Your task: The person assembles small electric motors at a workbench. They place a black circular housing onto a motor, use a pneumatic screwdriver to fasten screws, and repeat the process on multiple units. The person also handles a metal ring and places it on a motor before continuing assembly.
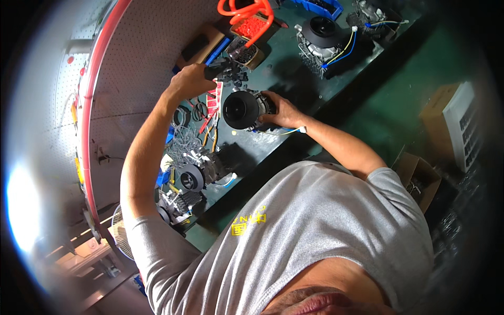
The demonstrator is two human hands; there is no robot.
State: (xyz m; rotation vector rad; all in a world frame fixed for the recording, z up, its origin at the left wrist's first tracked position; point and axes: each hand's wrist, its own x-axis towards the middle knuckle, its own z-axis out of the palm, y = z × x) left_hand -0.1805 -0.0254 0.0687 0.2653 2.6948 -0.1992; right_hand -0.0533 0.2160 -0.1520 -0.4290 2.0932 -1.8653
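Bench: dark green worktop point(336, 84) beside a white perforated panel point(152, 58), crowded with blower motors and small parts.
Step in hand: by the look of it, a fitting step on one motor, with a small part being fetched for it.
Right hand point(281, 110): fingers curled around the rear of the black round blower motor point(242, 109), gripping it; the motor lies on its side on the bench, mid-worktop, its dark round face turned toward the panel.
Left hand point(191, 80): arm stretched out, fingertips pressed together on something at a heap of small black parts point(233, 73); what it pinches is too small to tell.
Next move: judging from this, the picked part must be carried to the held motor and seated squarely, the right hand keeping the housing from rolling.
Motors counted: one in hand, two near the left elbow point(191, 178), at least two at the far edge point(320, 31).
Trays: one of red pieces point(253, 26), one blue bin point(321, 6).
Hose: one orange coil point(247, 11).
Wires: yellow and blue leads point(344, 47) on the far motor.
Cartons: one open box point(417, 178) on the floor.
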